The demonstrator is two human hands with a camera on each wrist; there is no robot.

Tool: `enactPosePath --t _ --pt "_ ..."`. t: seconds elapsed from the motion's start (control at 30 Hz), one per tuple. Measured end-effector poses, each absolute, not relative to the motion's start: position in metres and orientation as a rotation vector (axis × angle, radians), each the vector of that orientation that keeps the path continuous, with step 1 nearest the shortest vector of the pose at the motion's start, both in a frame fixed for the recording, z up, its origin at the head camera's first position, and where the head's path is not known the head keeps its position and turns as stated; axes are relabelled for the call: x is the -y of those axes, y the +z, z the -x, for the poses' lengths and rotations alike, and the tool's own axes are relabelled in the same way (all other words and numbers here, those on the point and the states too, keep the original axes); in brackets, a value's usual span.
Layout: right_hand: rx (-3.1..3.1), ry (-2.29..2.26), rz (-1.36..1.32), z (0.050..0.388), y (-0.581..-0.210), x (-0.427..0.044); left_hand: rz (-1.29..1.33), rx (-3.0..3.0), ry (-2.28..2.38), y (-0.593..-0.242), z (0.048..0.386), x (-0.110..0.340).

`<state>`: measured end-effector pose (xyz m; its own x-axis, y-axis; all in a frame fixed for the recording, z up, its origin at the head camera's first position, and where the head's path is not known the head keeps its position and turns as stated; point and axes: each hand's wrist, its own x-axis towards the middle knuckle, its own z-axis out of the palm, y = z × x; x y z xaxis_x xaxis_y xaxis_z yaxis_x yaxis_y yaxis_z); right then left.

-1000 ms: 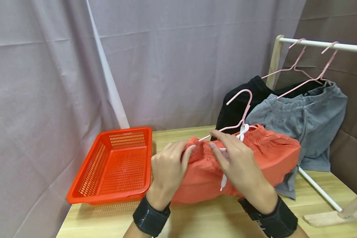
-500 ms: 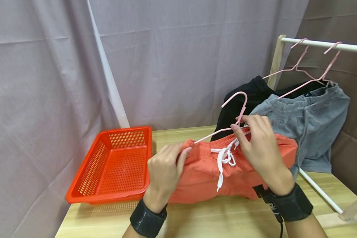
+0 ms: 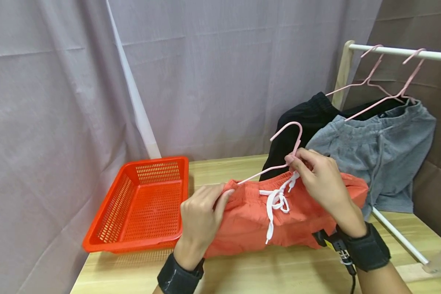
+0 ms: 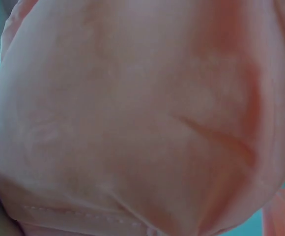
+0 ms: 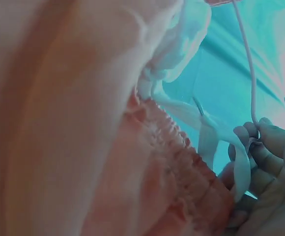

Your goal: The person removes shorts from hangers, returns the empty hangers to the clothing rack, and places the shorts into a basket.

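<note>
Orange shorts (image 3: 250, 224) with a gathered elastic waistband lie across the table, a white drawstring (image 3: 277, 200) tied in a bow at the front. A pink hanger (image 3: 261, 173) runs along the waistband, its hook pointing up. My left hand (image 3: 201, 210) pinches the waistband's left corner around the hanger's end. With thumb and fingers, my right hand (image 3: 320, 179) grips the hanger just below its hook. The hanger's right arm is hidden behind that hand and the cloth. Orange cloth (image 4: 132, 118) fills most of the left wrist view.
A red plastic basket (image 3: 90, 243) stands at the left. On the right, a rack with a white rail (image 3: 386, 50) carries black shorts (image 3: 297, 116) and grey shorts (image 3: 398, 163) on pink hangers. A white lower bar (image 3: 400, 237) crosses the table. Grey curtain hangs behind.
My right hand has moved right, from the waistband by the drawstring to the hanger's neck. The hook has shifted left and lower. The left hand keeps its corner, slightly lower.
</note>
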<state>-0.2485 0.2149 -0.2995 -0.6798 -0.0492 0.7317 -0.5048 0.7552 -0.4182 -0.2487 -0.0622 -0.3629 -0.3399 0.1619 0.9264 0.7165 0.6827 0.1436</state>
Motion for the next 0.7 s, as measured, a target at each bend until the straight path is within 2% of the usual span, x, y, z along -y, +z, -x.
enactPosePath --t 0.23,0.7 --pt "2.248 0.817 -0.324 0.2484 -0.3 -0.2103 0.708 1.856 -0.722 -0.3632 0.2493 0.0658" --pt "2.227 0.83 -0.381 0.2472 -0.3038 -0.2102 0.772 1.829 -0.819 -0.3687 0.2484 0.073"
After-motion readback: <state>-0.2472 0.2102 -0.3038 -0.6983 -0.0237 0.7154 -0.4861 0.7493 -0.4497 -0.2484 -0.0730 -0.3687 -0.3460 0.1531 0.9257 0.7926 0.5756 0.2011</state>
